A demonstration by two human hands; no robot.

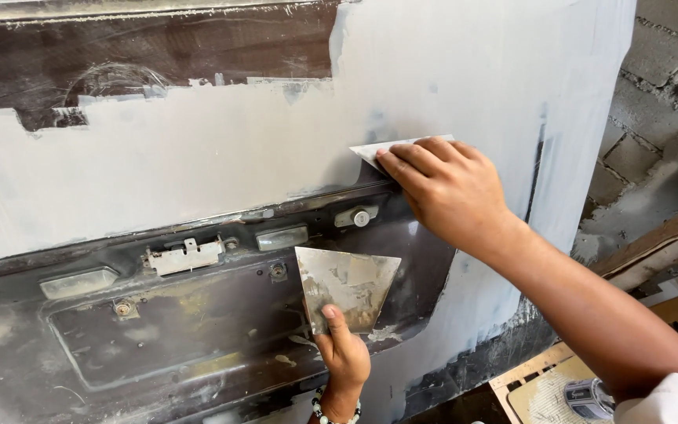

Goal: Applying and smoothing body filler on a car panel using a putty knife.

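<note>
My right hand [450, 188] has its fingers pressed flat on a thin pale spreader [370, 149] against the putty-grey car panel [198, 165]. My left hand [343, 357] pinches a smeared trapezoid scraper [347, 283] lower down. Round tin [588, 398] bottom right.

Right hand [449, 187] pressed flat, fingers extended; left hand [343, 357] apparently pinching, thumb up.

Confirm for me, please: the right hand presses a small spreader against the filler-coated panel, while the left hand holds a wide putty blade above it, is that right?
Not quite. In the head view the left hand holds the wide putty blade below the right hand, not above it, in front of the dark recessed part. The rest stands: the right hand presses a small spreader against the filler-coated panel.
</note>
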